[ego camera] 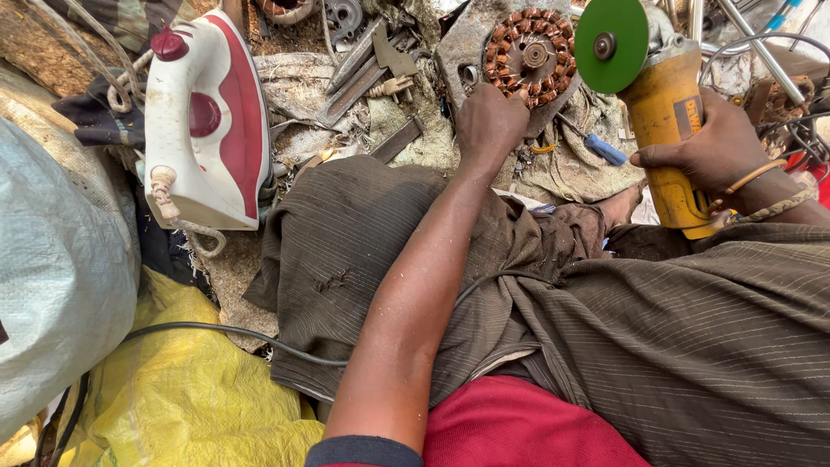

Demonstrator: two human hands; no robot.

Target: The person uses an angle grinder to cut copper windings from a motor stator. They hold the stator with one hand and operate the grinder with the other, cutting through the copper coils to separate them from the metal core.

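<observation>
My left hand (489, 121) rests on the near edge of a round motor stator (532, 54) with copper windings, which lies on a grey metal plate. My fingers press on its rim. My right hand (711, 147) grips the yellow body of an angle grinder (670, 130). Its green cutting disc (611, 33) faces up, just right of the stator and apart from it. I sit on the ground with my legs in brown striped trousers (657, 346) stretched forward.
A white and red clothes iron (207, 121) lies at the left. A grey sack (60, 259) and a yellow sack (190, 389) sit at lower left. Scrap metal pieces (367, 65), a blue-handled screwdriver (603, 150) and a black cable (225, 331) lie around.
</observation>
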